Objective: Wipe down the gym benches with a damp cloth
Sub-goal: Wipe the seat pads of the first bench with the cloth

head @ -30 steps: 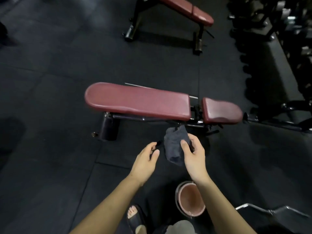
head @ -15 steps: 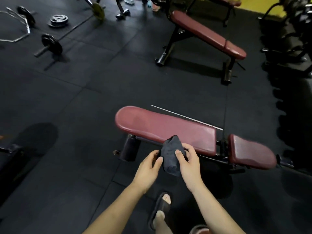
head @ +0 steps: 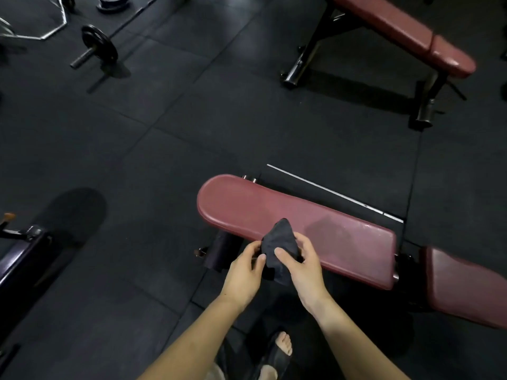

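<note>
A dark grey cloth is bunched between both hands, just above the near edge of a maroon padded bench. My right hand grips the cloth's right side with the thumb across its front. My left hand pinches the cloth's left edge. A darker damp patch shows on the bench pad to the right of the cloth. The bench's separate seat pad lies at the far right.
A second maroon bench stands at the upper right. A barbell with a plate and a silver curl bar lie at the upper left. Another machine's dark pad is at the left edge. My sandalled foot stands below.
The view has shifted, so the bench sits lower and further right. Both hands with the cloth have come up over the bench's near edge. The pink bucket has left the view.
</note>
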The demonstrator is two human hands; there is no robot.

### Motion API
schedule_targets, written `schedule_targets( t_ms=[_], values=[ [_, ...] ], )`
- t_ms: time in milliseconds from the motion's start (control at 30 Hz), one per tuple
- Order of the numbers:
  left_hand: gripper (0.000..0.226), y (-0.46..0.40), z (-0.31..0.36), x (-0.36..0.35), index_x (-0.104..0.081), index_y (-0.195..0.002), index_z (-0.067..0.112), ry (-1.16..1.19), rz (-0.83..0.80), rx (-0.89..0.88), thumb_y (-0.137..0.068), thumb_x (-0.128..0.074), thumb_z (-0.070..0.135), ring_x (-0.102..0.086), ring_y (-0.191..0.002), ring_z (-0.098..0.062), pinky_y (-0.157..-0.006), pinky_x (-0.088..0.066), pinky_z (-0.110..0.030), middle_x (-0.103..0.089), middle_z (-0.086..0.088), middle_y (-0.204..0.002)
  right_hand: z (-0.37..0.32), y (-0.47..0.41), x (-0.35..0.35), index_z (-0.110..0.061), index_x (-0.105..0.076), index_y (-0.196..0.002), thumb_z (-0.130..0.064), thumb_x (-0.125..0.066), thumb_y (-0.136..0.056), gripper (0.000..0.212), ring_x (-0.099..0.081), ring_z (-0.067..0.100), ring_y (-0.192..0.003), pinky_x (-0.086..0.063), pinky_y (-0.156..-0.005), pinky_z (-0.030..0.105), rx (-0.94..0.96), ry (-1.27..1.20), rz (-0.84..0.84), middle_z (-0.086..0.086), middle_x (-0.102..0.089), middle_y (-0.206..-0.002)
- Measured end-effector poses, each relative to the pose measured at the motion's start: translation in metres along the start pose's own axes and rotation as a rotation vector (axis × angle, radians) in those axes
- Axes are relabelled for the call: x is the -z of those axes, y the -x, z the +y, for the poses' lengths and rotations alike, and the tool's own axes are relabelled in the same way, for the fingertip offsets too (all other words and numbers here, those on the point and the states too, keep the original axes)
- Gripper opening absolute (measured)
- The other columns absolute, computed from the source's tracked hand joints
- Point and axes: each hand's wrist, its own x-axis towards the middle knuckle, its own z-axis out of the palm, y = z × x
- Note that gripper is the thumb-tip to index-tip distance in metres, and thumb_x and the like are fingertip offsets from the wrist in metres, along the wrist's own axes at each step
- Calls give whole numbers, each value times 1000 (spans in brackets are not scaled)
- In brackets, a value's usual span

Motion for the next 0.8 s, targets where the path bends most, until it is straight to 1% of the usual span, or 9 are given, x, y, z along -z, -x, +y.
schedule_targets(
  t_ms=[133, 300, 367, 433, 500, 567, 633, 733, 800],
  values=[
    [31, -54, -20, 22, -53, -137, 40, -38, -47, 35, -107, -51, 31, -59, -110, 9, -89, -43, -12, -63, 29, -118, 13, -57, -28, -30, -64, -125, -8, -76, -94, 40, -76, 17, -101, -65, -77, 39, -37, -2, 15, -6, -77, -110],
    [34, -139, -62, 59, -54, -139, 36, -162, -103, 65, -106, -51, 27, -58, -123, -5, -105, -46, -26, -60, 24, -121, 46, -148, -70, -33, -62, -123, -11, -78, -92, 41, -71, 8, -105, -63, -89, 36, -11, 182, 108, -13, -72, -113],
    [36, -175, -83, 77, -52, -141, 34, -257, -117, 52, -106, -50, 30, -56, -127, -11, -107, -47, -36, -60, 15, -132, 61, -186, -86, -32, -60, -124, -13, -79, -90, 43, -67, 7, -109, -58, -90, 23, 46, 291, 136, -13, -69, -117],
    [41, -211, -103, 94, -47, -147, 31, -340, -123, 42, -106, -48, 31, -54, -131, -16, -108, -46, -40, -56, 6, -143, 73, -225, -104, -31, -59, -125, -13, -78, -90, 43, -65, 9, -107, -51, -83, 12, 76, 428, 170, -11, -67, -117],
    [44, -243, -120, 110, -43, -150, 31, -412, -129, 38, -106, -46, 30, -49, -134, -17, -109, -45, -41, -51, 6, -148, 86, -263, -123, -26, -61, -130, -11, -76, -90, 45, -62, 18, -108, -51, -87, 21, 117, 613, 206, -2, -68, -120],
    [45, -273, -135, 123, -42, -151, 31, -486, -131, 11, -105, -44, 29, -46, -135, -17, -107, -46, -42, -46, 8, -152, 101, -298, -142, -17, -63, -133, -9, -76, -89, 48, -58, 27, -112, -51, -96, 36, 240, 823, 243, 4, -68, -125],
    [45, -300, -149, 133, -41, -151, 29, -551, -125, -27, -106, -44, 27, -43, -136, -18, -107, -45, -42, -41, 10, -155, 117, -328, -161, -13, -63, -135, -11, -78, -88, 49, -55, 30, -116, -50, -102, 45, 348, 967, 251, 7, -66, -129],
    [50, -332, -170, 144, -35, -156, 28, -651, -101, -60, -107, -44, 28, -29, -148, -20, -118, -35, -41, -28, 7, -164, 143, -359, -187, -17, -52, -149, -24, -75, -94, 60, -42, 31, -137, -42, -116, 48, 296, 1070, 103, 8, -51, -150],
    [55, -347, -183, 150, -29, -159, 26, -690, -79, -66, -107, -45, 28, -18, -154, -22, -123, -27, -41, -18, 4, -169, 163, -364, -199, -19, -47, -154, -32, -66, -100, 59, -36, 28, -145, -41, -118, 45, 252, 1099, -16, 7, -42, -158]
  ],
)
